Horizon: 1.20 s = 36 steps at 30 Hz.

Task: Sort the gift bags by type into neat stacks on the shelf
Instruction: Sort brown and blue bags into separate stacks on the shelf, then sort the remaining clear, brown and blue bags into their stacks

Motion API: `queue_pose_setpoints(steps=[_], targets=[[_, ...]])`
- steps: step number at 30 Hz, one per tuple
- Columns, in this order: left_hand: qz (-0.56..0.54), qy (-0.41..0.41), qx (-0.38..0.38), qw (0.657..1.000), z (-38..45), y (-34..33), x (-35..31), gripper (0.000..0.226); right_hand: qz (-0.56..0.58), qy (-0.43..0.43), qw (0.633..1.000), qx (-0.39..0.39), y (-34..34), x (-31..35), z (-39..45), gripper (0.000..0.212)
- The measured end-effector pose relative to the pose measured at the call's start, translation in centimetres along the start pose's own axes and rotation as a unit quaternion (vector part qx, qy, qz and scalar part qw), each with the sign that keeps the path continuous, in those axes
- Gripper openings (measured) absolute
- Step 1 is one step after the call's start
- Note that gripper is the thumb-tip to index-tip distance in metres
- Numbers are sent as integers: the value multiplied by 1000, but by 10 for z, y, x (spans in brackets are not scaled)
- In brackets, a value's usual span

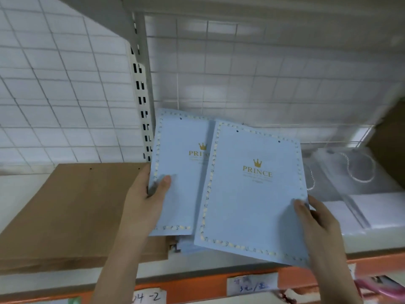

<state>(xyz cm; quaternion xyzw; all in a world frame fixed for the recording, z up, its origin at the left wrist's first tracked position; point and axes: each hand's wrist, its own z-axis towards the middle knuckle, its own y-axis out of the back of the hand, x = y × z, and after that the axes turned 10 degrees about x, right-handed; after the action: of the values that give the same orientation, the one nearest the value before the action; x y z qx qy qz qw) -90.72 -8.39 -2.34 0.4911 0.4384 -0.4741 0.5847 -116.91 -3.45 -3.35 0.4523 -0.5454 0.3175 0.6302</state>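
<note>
**2 blue bags held over the shelf, long edges not yet square**

Broad shelf (372, 242) with an orange front rail, carrying from left to right a flat brown paper stack (72, 207), a low blue pile (186, 246) peeking out beneath the held bags, and clear-wrapped white bags (359, 194) with cord handles at the right.

Above the middle of it, 2 flat blue "PRINCE" bags, both upright in view with the long axis running away from the body toward the wire back panel (263, 69). Left bag (179, 172) further back and nearly straight; right bag (252, 198) nearer, overlapping the left one's right edge and tilted, top leaning right.

Left hand (144, 205) at the left bag's outer long edge, low down: thumb pressed on the face, fingers curled behind, pinching it. Right hand (317, 229) at the right bag's lower right corner: thumb flat on the face, remaining fingers hidden behind the bag, so a pinch by the look of it.

Judged next: closing the 2 together, rotating the right bag to match the left one's axis, then lowering onto the blue pile directly below. Neither hand clearly nearer that pile. Risk: skewed corners spoiling a neat stack.
</note>
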Motion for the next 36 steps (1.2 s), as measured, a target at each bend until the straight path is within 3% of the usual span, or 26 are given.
queue_pose_setpoints(steps=[4,8,10,12,16,20,24,29,33,36], targets=[[71,-2,-25,997,9,-47,7,29,-34,13,999,7,22,-5,27,10],[189,-17,-84,978,13,-66,27,17,-52,17,998,16,31,-15,47,6],[231,-52,-103,966,15,-68,35,10,-64,24,997,22,31,-22,53,16],[257,-44,-108,959,17,-68,40,17,-68,31,997,23,29,-26,56,21],[255,48,-65,964,19,-64,40,36,-85,43,994,47,24,-25,62,23],[266,35,-23,963,18,-51,32,17,-94,69,990,77,11,-15,71,20],[277,18,-59,959,5,-37,30,12,-98,89,987,94,-7,0,85,16],[292,30,-104,950,-12,-18,33,38,-133,108,976,132,-31,12,96,27],[303,49,-122,944,-25,-17,36,36,-205,103,965,125,-47,-3,97,44],[311,50,-118,942,-31,-18,37,29,-245,100,959,101,-51,-10,93,42]])
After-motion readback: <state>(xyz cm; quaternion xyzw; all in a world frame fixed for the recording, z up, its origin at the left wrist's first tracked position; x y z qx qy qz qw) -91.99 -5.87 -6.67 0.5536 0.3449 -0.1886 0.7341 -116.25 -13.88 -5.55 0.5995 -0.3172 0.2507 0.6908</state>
